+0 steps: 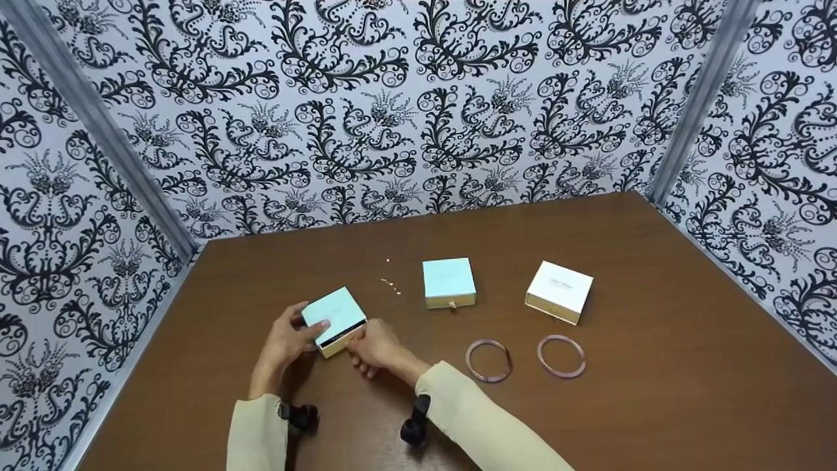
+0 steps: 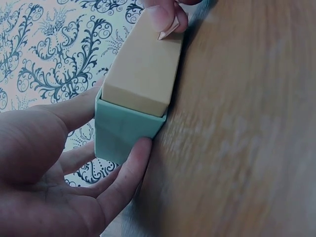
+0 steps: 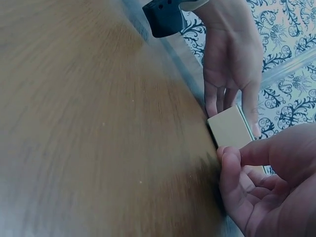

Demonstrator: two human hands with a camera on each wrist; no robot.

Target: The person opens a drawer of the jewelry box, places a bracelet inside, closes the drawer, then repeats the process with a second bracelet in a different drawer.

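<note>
White wallpaper (image 1: 418, 111) with black floral scrollwork behind and to both sides of a brown wood-grain surface (image 1: 654, 405). On the left part of that surface, a square, pale turquoise cardboard box (image 1: 337, 311), turned at an angle, with a cream-yellow drawer (image 2: 138, 69) slightly out of the outer shell and a dark gap along the upper edge. Left grip (image 1: 284, 341) clamped around the turquoise box, with the thumb on top and fingers along the sides. Right grip (image 1: 377, 345) at the drawer's front, with thumb and forefinger pinched together on a small, pale pull tab (image 2: 170, 30). Just beyond the box, tiny pale bits (image 1: 391, 284), too small to make out. Farther right, a second turquoise box (image 1: 449, 278) with a yellowish front, then a square white box (image 1: 561, 288), set askew. Nearer than those two, a pair of thin, round, pinkish-purple rings (image 1: 540, 354), flat and apart from each other. On both arms, cream sleeves (image 1: 257, 435) and black wrist devices (image 1: 303, 417).
</note>
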